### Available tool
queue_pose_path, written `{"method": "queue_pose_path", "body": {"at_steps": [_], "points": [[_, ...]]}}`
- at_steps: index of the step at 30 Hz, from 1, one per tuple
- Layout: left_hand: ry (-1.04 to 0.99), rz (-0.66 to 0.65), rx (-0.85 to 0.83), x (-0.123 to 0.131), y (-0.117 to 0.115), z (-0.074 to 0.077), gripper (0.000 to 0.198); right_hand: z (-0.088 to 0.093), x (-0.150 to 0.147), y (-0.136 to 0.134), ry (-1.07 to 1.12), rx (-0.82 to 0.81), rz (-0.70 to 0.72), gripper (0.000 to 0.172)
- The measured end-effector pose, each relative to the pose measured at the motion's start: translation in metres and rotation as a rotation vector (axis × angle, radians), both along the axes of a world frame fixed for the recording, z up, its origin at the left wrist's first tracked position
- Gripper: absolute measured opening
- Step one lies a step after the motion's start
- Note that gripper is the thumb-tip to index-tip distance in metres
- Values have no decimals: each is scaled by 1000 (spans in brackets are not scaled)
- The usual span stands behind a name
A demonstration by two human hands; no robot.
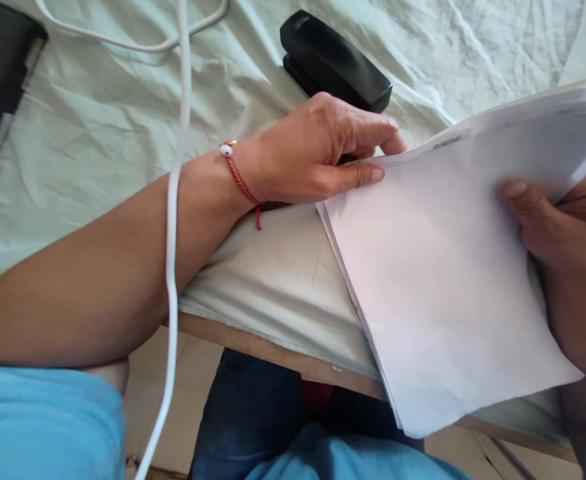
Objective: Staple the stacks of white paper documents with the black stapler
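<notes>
A stack of white paper sheets [437,287] lies tilted across the table's near edge, its lower part hanging over. With thumb and fingers, my left hand [323,150] pinches the upper left corner of the stack. A red cord bracelet circles that wrist. My right hand [567,227] grips the right side, thumb on top and fingers hidden beneath the curved-up sheets. Small dark print shows near the top edge of the paper. Just beyond my left hand rests a black stapler [335,60], apart from the sheets.
A wrinkled pale cloth [97,113] covers the table, whose wooden edge [273,350] runs along the near side. One white cable [173,253] passes in front of my left forearm. At the upper left sits a dark device or case [0,73], partly cut off.
</notes>
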State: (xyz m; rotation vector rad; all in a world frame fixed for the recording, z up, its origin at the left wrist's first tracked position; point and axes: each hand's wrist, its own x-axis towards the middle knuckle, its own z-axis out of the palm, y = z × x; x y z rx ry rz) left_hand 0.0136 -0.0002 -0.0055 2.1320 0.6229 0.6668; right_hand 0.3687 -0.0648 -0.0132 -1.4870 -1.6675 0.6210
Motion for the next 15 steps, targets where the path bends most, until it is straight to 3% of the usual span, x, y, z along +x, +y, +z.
{"method": "queue_pose_path", "body": {"at_steps": [4, 9, 11, 15], "points": [[-34, -10, -60, 0, 0, -3, 31, 1, -1, 0, 2, 39, 106, 71], [-109, 27, -155, -2, -2, -1, 31, 2, -5, 3, 92, 81, -31, 68], [-70, 44, -91, -4, -2, 1, 27, 1, -4, 4, 110, 80, -63, 64], [66, 9, 69, -5, 0, 3, 27, -2, 2, 6, 78, 62, 11, 66]]}}
